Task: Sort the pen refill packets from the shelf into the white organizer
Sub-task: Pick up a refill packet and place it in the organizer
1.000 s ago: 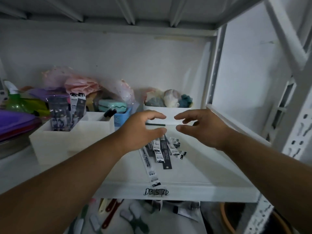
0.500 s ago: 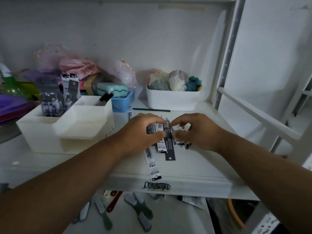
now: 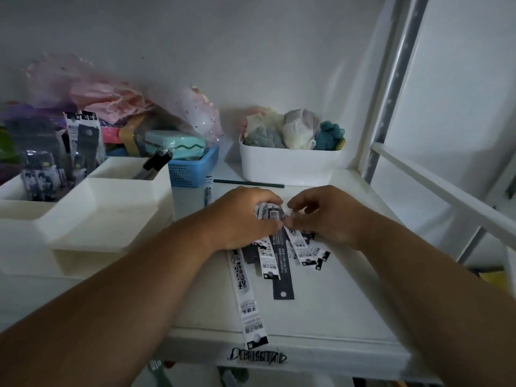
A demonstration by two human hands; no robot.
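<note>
Head view: both hands sit over the pen refill packets [image 3: 275,247] fanned mid-shelf [image 3: 349,297]. Left hand [image 3: 240,219] curls round their upper ends; right hand [image 3: 326,216] pinches one. One long packet [image 3: 247,297] overhangs the front edge, bare shelf to the right. Print is too small to read. White organizer [image 3: 106,216] stands left, holding packets upright; white bin [image 3: 290,166] holds bundled cloth.

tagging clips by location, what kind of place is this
Probably a home storage corner: a white metal shelving unit crowded with a white organizer of stationery, a blue basket, and a white tub of cloths.
</note>
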